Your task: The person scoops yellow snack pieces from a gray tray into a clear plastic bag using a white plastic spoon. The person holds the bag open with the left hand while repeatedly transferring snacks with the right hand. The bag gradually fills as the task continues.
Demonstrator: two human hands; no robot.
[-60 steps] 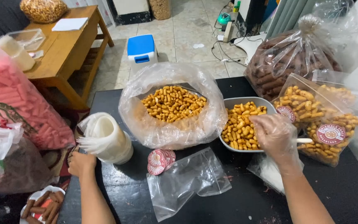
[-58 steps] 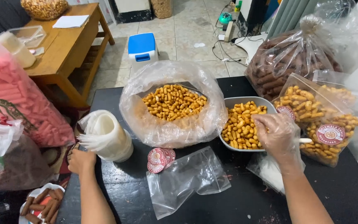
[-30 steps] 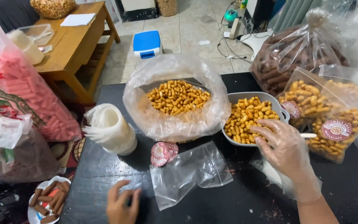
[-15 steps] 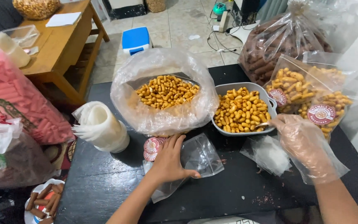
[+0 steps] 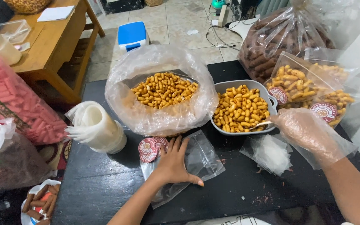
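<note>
Clear plastic bag (image 5: 196,160) empty, crinkled, flat under left hand (image 5: 172,164).

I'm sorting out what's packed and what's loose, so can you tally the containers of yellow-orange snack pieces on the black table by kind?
Large open plastic bag of loose pieces: 1
Grey tray of loose pieces, spoon held in it by the gloved right hand: 1
Sealed clear packs with round labels, at the right: 2
Total: 4

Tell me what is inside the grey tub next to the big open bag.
The grey tub is heaped with golden snack pieces, with a spoon dug in, held by the gloved right hand. The tub's bottom is covered.
</note>
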